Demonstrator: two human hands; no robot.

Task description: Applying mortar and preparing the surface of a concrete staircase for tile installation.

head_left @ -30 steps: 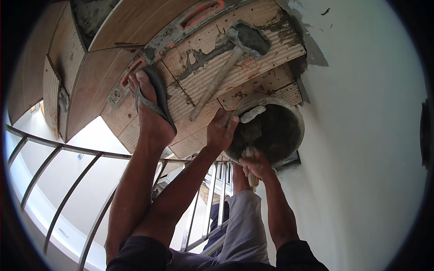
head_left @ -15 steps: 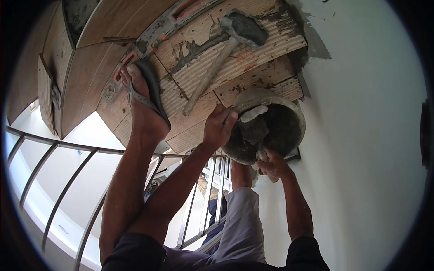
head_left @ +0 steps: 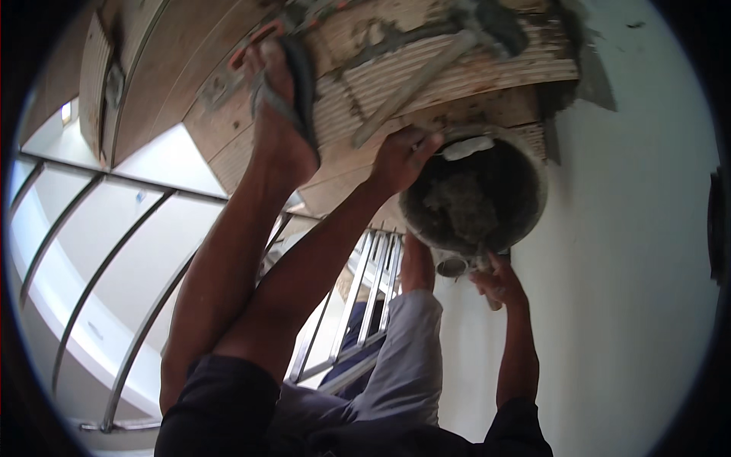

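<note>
A round dark bucket (head_left: 538, 194) with grey, wet-looking mortar (head_left: 466, 199) inside stands on the steps in front of me. My left hand (head_left: 406, 158) grips its left rim, the thumb lying along the edge. In my right hand (head_left: 499, 280), at the near side of the bucket, is the handle of a trowel (head_left: 495, 304). Its blade reaches into the bucket, blurred and hard to tell from the mortar. A pale, elongated piece (head_left: 467, 148) shows at the bucket's far inner edge; what it is I cannot tell.
Beyond the bucket lies a mallet (head_left: 415, 90) on ribbed, mortar-smeared tiles (head_left: 464, 72). My sandalled left foot (head_left: 278, 114) rests beside a spirit level (head_left: 221, 85) with orange parts. A metal railing (head_left: 164, 190) curves along the left. A pale wall (head_left: 617, 251) rises on the right.
The whole view has shifted, so steps and mallet appear higher and further right. My right hand with the trowel has moved slightly right relative to the bucket; my left hand keeps the rim.
</note>
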